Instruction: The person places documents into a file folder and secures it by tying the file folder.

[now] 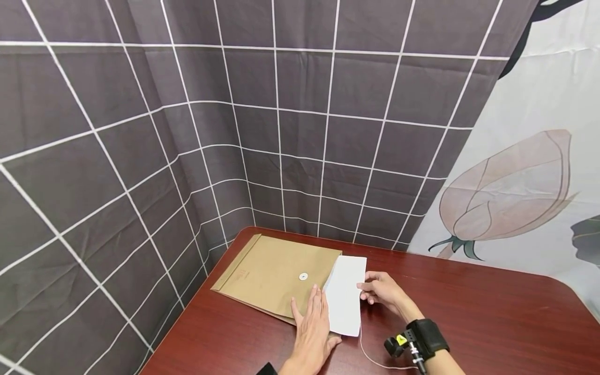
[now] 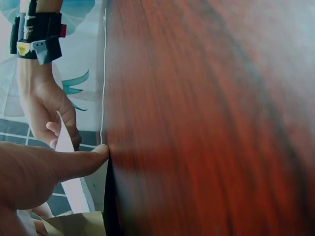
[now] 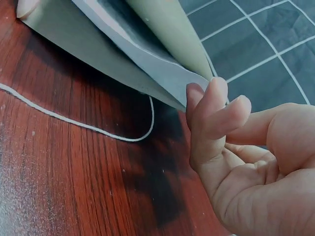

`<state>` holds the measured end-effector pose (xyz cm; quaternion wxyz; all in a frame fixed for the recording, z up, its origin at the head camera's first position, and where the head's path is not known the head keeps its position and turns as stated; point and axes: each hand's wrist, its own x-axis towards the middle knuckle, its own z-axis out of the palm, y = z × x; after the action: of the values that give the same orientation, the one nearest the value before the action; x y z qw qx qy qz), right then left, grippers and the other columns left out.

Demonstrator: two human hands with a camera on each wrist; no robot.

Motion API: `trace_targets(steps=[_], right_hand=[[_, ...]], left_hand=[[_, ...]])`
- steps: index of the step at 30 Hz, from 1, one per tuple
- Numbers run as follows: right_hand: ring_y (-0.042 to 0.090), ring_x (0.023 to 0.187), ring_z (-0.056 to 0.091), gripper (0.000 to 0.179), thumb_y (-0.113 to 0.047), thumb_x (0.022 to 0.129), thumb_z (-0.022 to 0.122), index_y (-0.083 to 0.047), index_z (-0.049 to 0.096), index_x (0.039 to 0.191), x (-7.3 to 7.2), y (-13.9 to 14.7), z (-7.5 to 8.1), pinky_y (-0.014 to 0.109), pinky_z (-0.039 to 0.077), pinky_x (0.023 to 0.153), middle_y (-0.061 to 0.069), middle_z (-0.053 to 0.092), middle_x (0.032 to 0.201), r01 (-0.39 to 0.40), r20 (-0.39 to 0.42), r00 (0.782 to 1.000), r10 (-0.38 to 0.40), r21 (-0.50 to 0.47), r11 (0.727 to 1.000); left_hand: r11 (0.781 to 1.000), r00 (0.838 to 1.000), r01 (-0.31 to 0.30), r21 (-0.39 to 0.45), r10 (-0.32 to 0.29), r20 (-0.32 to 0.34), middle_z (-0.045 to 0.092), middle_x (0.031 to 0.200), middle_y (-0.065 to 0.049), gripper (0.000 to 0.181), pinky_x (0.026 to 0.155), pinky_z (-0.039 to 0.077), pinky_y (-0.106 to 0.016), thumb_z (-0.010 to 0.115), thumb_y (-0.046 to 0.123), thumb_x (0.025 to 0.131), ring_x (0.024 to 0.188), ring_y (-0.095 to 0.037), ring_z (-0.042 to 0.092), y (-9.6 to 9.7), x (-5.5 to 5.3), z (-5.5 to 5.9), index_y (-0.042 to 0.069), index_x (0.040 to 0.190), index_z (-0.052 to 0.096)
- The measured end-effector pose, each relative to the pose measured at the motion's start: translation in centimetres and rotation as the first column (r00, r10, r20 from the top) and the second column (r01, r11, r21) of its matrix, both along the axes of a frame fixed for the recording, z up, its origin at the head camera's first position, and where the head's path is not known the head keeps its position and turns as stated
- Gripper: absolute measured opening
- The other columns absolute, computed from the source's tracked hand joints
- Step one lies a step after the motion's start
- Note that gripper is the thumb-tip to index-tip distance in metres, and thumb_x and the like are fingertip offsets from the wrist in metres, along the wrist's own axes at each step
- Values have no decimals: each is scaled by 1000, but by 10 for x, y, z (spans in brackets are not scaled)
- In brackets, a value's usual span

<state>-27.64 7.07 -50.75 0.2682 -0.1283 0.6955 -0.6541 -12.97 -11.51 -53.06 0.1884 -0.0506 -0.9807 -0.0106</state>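
Observation:
A brown kraft paper envelope with a white round button lies flat on the table. White paper sticks out of its right-hand open end; how far it reaches inside is hidden. My left hand rests on the envelope's near right part, fingers straight, thumb spread to the near corner. At the paper's right edge, my right hand pinches it between thumb and fingers. In the right wrist view the paper bows between the envelope's two layers, its edge at the right fingertips.
A thin white string trails from the envelope's open end across the reddish-brown wooden table. Behind the table hangs a dark grid-patterned curtain, beside a white cloth with a flower print. The right wrist wears a black camera strap.

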Motion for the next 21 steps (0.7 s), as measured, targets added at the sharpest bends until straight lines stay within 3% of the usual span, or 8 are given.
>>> trace_targets(steps=[12, 21], right_hand=[[11, 58, 53, 14, -3, 91, 58, 7, 54, 100, -2, 23, -5, 19, 42, 50, 6, 58, 66, -14, 47, 999, 16, -42, 999], [11, 58, 54, 15, -1, 90, 59, 8, 53, 101, 4, 3, -5, 19, 42, 50, 7, 59, 66, 3, 46, 999, 0, -67, 998]], left_hand=[[1000, 1000, -6, 16, 6, -26, 40, 144, -20, 109, 100, 18, -69, 82, 51, 60, 139, -28, 26, -1, 0, 0, -7, 141, 37], [999, 999, 13, 33, -12, -52, 40, 143, -21, 110, 99, 18, -70, 83, 50, 59, 139, -28, 27, -3, 0, -1, -8, 141, 37]])
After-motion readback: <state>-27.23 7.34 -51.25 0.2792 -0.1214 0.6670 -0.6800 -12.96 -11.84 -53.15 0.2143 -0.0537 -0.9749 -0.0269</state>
